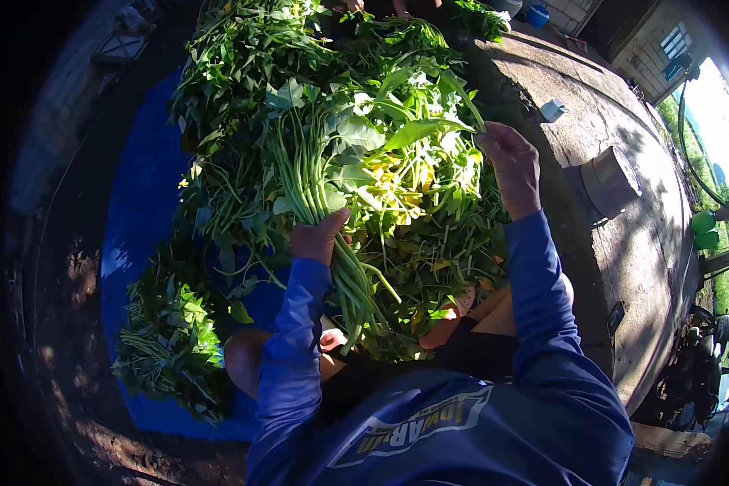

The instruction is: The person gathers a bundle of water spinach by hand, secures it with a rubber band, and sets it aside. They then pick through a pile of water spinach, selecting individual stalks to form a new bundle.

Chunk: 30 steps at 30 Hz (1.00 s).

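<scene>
My left hand (321, 236) is wrapped round a bunch of long-stemmed leafy greens (301, 180), which look like water spinach. Its pale stalks run past my fist towards my lap, and the leaves fan out above. Over to the right, my right hand (512, 162) pinches a single leafy stem (466, 99) between thumb and fingers. A long green leaf (421, 131) reaches left from near those fingertips. Under and beyond both hands lies a big heap of loose greens (243, 73), with some yellowed leaves (397, 190) in the sunlit middle.
A blue tarp (142, 215) spreads under the heap, and a separate pile of greens (174, 348) lies on its left. To the right, a concrete slab (571, 97) carries a round container (611, 182) and a small pale cup (552, 110). Another person's hands (401, 6) show at the top.
</scene>
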### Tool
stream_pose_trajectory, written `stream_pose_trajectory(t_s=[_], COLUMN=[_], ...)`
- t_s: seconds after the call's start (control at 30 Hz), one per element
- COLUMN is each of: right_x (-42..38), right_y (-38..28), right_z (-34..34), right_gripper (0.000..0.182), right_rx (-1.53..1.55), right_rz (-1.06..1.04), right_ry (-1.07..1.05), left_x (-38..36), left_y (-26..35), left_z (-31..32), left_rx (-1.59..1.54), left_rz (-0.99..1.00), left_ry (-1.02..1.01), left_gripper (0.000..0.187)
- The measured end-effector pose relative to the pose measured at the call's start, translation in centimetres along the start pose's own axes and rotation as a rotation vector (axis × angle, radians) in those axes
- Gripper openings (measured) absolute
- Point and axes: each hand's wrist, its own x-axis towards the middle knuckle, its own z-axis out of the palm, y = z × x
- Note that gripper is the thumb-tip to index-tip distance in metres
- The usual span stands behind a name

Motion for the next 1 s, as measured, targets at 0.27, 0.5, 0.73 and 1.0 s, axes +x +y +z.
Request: stream_pose_trajectory(t_s=[0.27, 0.5, 0.73, 1.0], right_x=[-6.3, -14.4, -15.8, -15.6], right_y=[-3.7, 0.6, 2.3, 2.3], right_z=[6.3, 14.1, 14.6, 14.9], right_gripper=[0.023, 0.033, 0.033, 0.03], right_rx=[-0.289, -0.124, -0.216, -0.005], right_rz=[-0.295, 0.114, 0.133, -0.008], right_ry=[0.025, -0.375, -0.369, -0.67], left_x=[0.2, 0.3, 0.8, 1.3], left_y=[-1.9, -3.9, -6.4, -4.9], left_z=[0.6, 0.5, 0.5, -1.1], left_rx=[-0.076, -0.038, -0.226, -0.09], left_rz=[-0.052, -0.007, -0.069, 0.199], left_ry=[0.027, -0.079, -0.024, 0.121], left_gripper=[0.036, 0.034, 0.046, 0.017])
